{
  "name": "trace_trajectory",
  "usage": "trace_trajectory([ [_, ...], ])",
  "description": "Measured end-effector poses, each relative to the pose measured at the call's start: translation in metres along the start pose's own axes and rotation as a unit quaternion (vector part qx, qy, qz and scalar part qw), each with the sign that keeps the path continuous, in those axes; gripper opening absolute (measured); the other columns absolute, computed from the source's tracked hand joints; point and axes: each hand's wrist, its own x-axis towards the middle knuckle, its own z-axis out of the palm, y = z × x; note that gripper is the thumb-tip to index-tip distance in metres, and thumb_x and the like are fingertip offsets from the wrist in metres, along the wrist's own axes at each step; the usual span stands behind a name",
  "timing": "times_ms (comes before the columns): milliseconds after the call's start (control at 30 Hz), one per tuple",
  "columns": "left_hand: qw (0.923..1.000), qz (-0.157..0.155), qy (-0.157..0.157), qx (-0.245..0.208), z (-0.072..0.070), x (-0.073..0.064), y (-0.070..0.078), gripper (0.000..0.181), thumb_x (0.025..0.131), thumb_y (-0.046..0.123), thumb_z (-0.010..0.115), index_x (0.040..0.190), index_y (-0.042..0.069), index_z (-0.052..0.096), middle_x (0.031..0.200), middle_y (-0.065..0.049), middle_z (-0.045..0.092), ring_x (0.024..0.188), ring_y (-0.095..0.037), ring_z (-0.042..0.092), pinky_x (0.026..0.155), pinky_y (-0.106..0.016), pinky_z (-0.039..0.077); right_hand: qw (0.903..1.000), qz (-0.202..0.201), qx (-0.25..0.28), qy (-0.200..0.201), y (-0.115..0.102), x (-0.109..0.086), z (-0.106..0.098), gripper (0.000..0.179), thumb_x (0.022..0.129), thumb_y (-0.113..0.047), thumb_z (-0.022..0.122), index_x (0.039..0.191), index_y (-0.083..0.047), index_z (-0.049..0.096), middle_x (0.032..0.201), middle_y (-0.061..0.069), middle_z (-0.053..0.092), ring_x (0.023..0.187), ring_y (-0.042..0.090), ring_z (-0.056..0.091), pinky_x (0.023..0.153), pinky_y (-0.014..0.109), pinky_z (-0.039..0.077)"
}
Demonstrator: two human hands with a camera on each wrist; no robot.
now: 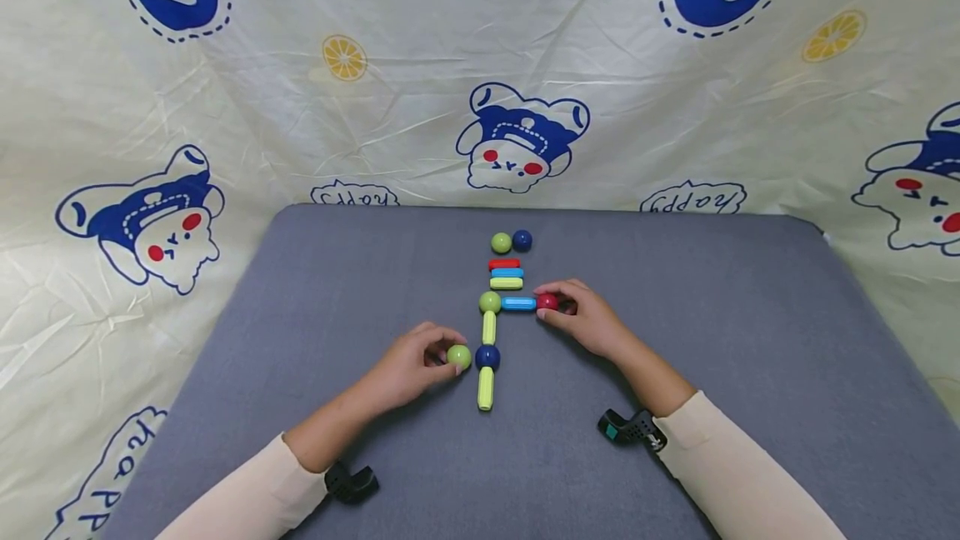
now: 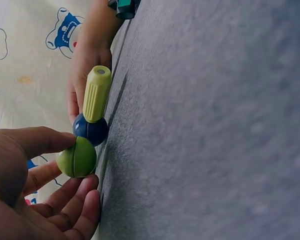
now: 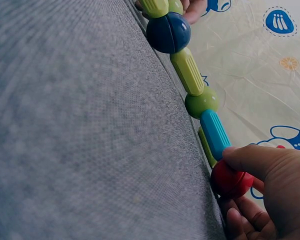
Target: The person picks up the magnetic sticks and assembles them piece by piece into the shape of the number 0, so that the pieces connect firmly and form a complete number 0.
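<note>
My left hand [image 1: 414, 363] pinches a green ball [image 1: 458, 357] between thumb and fingers, just left of a dark blue ball [image 1: 487, 357]. That blue ball joins two yellow-green rods, one rod [image 1: 486, 390] toward me and one rod [image 1: 489, 328] leading up to another green ball [image 1: 490, 302]. From this upper ball a light blue rod [image 1: 518, 304] runs right to a red ball [image 1: 547, 302]. My right hand [image 1: 588, 319] holds the red ball, its thumb at the rod's end in the right wrist view. Ridges show on the near rod [image 2: 97, 95] in the left wrist view.
Beyond the joined pieces lie a red rod [image 1: 504, 264], a blue rod [image 1: 507, 273] and a yellow-green rod [image 1: 506, 283] in a stack of rows. Behind them sit a green ball [image 1: 501, 242] and a dark blue ball [image 1: 522, 240]. All rest on a grey cloth-covered table [image 1: 720, 298].
</note>
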Motion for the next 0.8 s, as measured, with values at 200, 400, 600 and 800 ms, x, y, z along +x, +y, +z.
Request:
trace_trajectory([
  [200,0.9992,0.006,-0.038,-0.007,-0.001,-0.008,0.0,0.033,0.089,0.015,0.078,0.12,0.009,0.067,0.11,-0.004,0.065,0.096,-0.016,0.061,0.08,-0.024,0.054,1.0,0.004,0.004,0.0,0.0,0.0,0.0,0.034,0.095,-0.023,0.073,0.128,-0.017,0.068,0.124,0.013,0.061,0.101,0.025,0.056,0.087,0.034,0.047],
  [400,0.9964,0.002,-0.083,-0.014,-0.002,-0.017,-0.001,0.029,0.086,0.012,0.081,0.112,0.011,0.07,0.106,-0.001,0.068,0.094,-0.014,0.063,0.081,-0.022,0.054,1.0,0.006,0.002,-0.002,0.0,0.0,0.001,0.034,0.095,-0.024,0.073,0.127,-0.017,0.068,0.123,0.012,0.061,0.1,0.024,0.056,0.086,0.034,0.047],
  [600,0.9922,0.017,-0.121,-0.024,0.001,-0.026,-0.001,0.028,0.087,0.016,0.081,0.114,0.017,0.073,0.106,0.004,0.068,0.094,-0.011,0.065,0.083,-0.022,0.055,1.0,0.002,0.0,0.002,0.002,0.001,0.001,0.034,0.095,-0.024,0.073,0.127,-0.017,0.068,0.121,0.012,0.061,0.1,0.024,0.055,0.086,0.034,0.047],
  [800,0.9891,0.031,-0.143,-0.017,0.004,-0.034,0.0,0.03,0.087,0.019,0.081,0.115,0.026,0.073,0.104,0.009,0.066,0.093,-0.008,0.063,0.083,-0.022,0.055,1.0,0.002,-0.002,0.002,0.003,0.002,0.002,0.034,0.095,-0.024,0.073,0.127,-0.017,0.068,0.122,0.012,0.061,0.1,0.025,0.056,0.086,0.034,0.047],
])
